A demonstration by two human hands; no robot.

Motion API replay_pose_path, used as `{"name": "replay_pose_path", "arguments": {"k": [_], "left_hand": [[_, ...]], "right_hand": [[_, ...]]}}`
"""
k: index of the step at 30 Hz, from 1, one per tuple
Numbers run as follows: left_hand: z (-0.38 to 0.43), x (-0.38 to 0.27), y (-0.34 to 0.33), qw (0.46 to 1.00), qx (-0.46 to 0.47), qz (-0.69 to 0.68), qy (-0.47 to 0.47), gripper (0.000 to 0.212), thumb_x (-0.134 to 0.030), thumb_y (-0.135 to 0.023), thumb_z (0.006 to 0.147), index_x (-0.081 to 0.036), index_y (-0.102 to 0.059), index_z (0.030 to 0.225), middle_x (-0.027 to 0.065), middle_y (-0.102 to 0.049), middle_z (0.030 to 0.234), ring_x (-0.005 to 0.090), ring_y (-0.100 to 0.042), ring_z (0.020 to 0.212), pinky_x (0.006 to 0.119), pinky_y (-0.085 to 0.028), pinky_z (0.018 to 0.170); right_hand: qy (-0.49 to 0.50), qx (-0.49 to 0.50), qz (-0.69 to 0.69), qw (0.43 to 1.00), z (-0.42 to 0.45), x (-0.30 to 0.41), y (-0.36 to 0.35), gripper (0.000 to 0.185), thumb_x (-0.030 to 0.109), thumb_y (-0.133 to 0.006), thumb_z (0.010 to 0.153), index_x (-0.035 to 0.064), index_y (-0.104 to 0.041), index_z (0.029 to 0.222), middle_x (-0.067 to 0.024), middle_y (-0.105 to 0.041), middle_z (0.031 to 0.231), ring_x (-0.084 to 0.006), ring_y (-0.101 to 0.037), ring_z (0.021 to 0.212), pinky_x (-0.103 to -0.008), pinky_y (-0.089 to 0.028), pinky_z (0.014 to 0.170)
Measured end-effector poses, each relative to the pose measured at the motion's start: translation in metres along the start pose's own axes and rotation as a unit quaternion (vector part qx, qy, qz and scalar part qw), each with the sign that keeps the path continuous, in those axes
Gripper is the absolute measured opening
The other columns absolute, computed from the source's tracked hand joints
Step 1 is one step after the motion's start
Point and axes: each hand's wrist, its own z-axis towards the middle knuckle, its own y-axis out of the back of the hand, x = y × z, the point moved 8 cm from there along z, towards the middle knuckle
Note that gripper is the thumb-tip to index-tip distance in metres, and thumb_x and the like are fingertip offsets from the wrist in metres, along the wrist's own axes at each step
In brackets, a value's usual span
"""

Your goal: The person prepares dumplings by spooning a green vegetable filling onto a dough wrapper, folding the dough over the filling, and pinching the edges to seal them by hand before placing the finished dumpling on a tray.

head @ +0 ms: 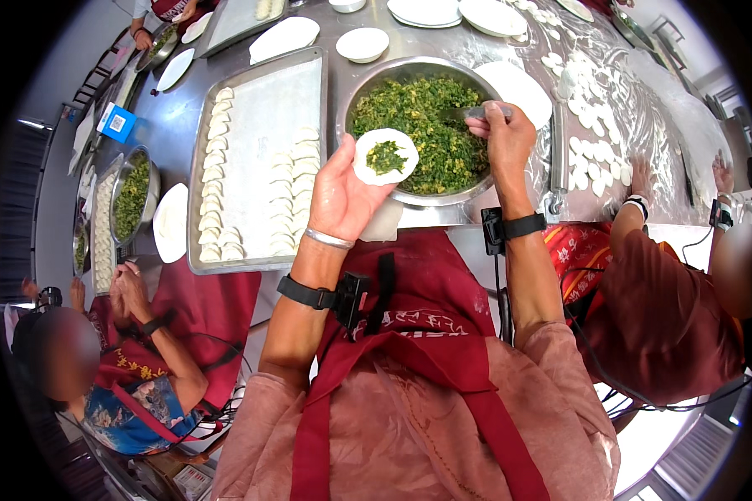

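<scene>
My left hand (pixel 346 188) holds a round dough wrapper (pixel 365 170) with chopped green and yellow filling (pixel 386 158) in its middle, over the near left rim of a steel bowl. My right hand (pixel 507 128) grips a flat metal utensil (pixel 473 113), whose far end reaches into the bowl. The large steel bowl (pixel 442 199) holds much of the same green filling. On the left stands a metal tray (pixel 257 103) with rows of folded dumplings (pixel 213 169) along its left side and near its right edge.
White plates (pixel 514 87) and a small white bowl (pixel 362 45) surround the steel bowl. Flat dough wrappers (pixel 592 156) lie on the floured table at right, near a co-worker's hand (pixel 640 177). Another co-worker's hands (pixel 127 291) are at left, by another filling bowl (pixel 131 200).
</scene>
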Motion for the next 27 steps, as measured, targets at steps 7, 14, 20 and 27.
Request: {"name": "replay_pose_path", "arguments": {"k": [7,14,20,27], "left_hand": [[0.006,-0.003,-0.003,1.000,-0.001,-0.002,-0.017,0.050,-0.035,-0.041,0.104,0.003,-0.039,0.136,0.0204,-0.047,0.139,0.0341,-0.045,0.131,0.051,-0.034,0.112],[0.013,-0.004,-0.003,0.999,0.020,-0.012,-0.026,0.050,-0.034,-0.040,0.104,0.004,-0.038,0.137,0.0199,-0.047,0.139,0.0337,-0.045,0.130,0.051,-0.035,0.112],[0.010,-0.006,-0.001,1.000,-0.006,-0.008,-0.027,0.050,-0.035,-0.040,0.104,0.003,-0.038,0.137,0.0206,-0.047,0.139,0.0345,-0.045,0.131,0.051,-0.034,0.112],[0.011,-0.009,0.005,1.000,-0.004,0.002,-0.030,0.051,-0.036,-0.041,0.104,0.003,-0.038,0.137,0.0209,-0.047,0.139,0.0349,-0.045,0.131,0.052,-0.035,0.111]], "right_hand": [[-0.119,-0.030,0.178,0.976,-0.001,-0.007,0.020,0.021,0.002,-0.052,0.094,-0.0175,-0.053,0.102,-0.0226,-0.063,0.088,-0.0336,-0.071,0.072,-0.0321,-0.063,0.062],[-0.136,0.018,0.237,0.962,-0.014,0.016,0.017,0.022,0.002,-0.050,0.095,-0.0169,-0.053,0.105,-0.0232,-0.063,0.088,-0.0336,-0.072,0.076,-0.0338,-0.064,0.065],[-0.009,-0.021,0.011,1.000,0.004,0.015,0.020,0.020,0.006,-0.056,0.095,-0.0133,-0.060,0.098,-0.0196,-0.066,0.083,-0.0260,-0.072,0.070,-0.0288,-0.061,0.059],[-0.060,-0.008,0.051,0.997,0.005,-0.014,0.003,0.020,0.006,-0.056,0.095,-0.0131,-0.058,0.101,-0.0205,-0.066,0.088,-0.0285,-0.072,0.072,-0.0303,-0.062,0.061]]}}
